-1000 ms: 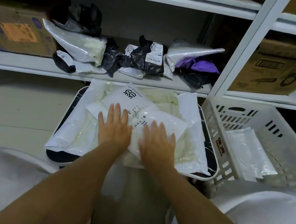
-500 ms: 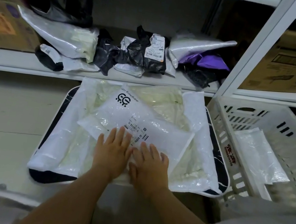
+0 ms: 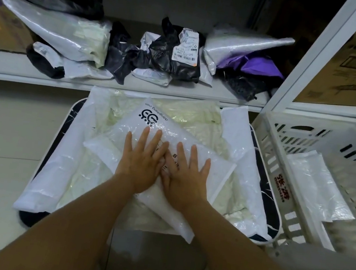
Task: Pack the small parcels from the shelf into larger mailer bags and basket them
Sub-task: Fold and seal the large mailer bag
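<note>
Palms flat: your left hand [image 3: 142, 166] and right hand [image 3: 185, 177] press side by side on the white mailer bag [image 3: 150, 128], fingers straight, no grip closed on anything. The bag lies on a heap of mailers on the small table [image 3: 274, 221], below the shelf [image 3: 9, 63] with its remaining parcels [image 3: 178, 61]. Step in hand looks like flattening or sealing. Next, likely: curl fingers around an edge and carry it right to the basket [image 3: 269, 153], where one packed bag [image 3: 317, 185] lies.
</note>
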### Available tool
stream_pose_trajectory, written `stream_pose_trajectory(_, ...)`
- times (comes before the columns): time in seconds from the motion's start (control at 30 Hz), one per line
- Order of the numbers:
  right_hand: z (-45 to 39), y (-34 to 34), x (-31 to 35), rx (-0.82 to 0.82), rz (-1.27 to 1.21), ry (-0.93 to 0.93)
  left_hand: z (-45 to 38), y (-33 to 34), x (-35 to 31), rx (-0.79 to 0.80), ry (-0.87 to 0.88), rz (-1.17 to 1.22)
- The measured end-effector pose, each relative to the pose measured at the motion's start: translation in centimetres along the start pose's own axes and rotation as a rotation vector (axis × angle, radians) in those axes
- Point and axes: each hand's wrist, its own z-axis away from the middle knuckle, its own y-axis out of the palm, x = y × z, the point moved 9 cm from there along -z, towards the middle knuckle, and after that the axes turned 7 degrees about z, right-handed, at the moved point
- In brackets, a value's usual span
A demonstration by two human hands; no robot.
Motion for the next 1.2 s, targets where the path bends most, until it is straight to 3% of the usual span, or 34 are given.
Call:
stream_pose_trajectory(0.47,-0.9,-0.4,-1.4,0.158,-0.039,0.077,-1.2,1.1,0.9,0.119,-0.065,0.214)
stream_pose_trajectory(0.67,-3.1,-3.3,-2.2,0.001,0.049,0.168,-3.6,-3.1,1.8,-0.078,-0.104,0.126)
stream_pose_trajectory(0.73,-4.4,-4.0,-1.7,-0.018,0.051,0.211,-5.0,-4.2,2.2,-0.068,-0.088,0.065)
stream_pose_trajectory(0.87,-5.6,-2.2,0.2,-0.022,-0.109,0.104,-5.8,-1.6,2.7,0.065,-0.067,0.091)
stream_pose_trajectory(0.97,-5.3,-0.5,-0.8,0.01,-0.132,0.108,-5.3,0.8,3.8,0.164,-0.137,0.174)
stream_pose_trajectory(1.2,-4.3,-0.2,-1.9,0.028,-0.137,0.228,-3.9,1.6,6.0,0.13,-0.326,0.266)
